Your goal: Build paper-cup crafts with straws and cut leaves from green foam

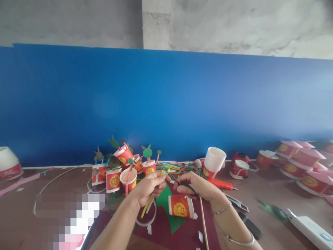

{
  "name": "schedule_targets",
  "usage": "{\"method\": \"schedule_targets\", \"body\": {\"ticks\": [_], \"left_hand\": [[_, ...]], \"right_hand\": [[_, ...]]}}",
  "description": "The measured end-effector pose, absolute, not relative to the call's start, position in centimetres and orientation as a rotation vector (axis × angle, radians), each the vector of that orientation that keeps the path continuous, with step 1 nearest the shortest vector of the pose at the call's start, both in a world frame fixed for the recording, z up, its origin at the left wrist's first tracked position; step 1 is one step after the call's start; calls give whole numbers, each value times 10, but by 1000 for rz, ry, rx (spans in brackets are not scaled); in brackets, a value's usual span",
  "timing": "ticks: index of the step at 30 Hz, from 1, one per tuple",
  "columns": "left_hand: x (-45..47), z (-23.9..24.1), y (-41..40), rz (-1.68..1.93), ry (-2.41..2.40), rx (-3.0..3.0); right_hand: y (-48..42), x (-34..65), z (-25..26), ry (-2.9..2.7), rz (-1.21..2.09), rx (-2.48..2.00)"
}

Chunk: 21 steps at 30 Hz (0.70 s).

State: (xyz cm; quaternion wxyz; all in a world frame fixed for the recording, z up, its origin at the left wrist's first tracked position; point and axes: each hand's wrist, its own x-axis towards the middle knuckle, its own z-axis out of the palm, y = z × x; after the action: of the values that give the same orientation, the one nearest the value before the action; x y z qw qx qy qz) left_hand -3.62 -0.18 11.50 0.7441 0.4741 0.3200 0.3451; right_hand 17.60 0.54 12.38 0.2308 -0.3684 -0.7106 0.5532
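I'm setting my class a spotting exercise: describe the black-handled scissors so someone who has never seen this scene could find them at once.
Below the blue wall panel, find the person's right hand above the brown table. In its grip are the black-handled scissors, whose dark looped handle sets them apart from the red-orange plastic tool lying nearby.

Yellow strip [147, 207]: slim, slanted, upper end nr. scissors [194, 190]. Latter: dark hdl., tilted, tips twd. strip; opening unclear.
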Motion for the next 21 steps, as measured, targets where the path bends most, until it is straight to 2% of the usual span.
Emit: {"method": "schedule_targets", "body": {"ticks": [10,16,21], "left_hand": [[-33,112,-1,863,652,921],[-30,113,-3,952,784,866],[-27,116,-3,1035,788,741]], "right_hand": [[13,189,114,-1906,1449,-1237],[38,200,83,-1928,1002,-1498],[46,205,69,-2007,846,-1486]]}}
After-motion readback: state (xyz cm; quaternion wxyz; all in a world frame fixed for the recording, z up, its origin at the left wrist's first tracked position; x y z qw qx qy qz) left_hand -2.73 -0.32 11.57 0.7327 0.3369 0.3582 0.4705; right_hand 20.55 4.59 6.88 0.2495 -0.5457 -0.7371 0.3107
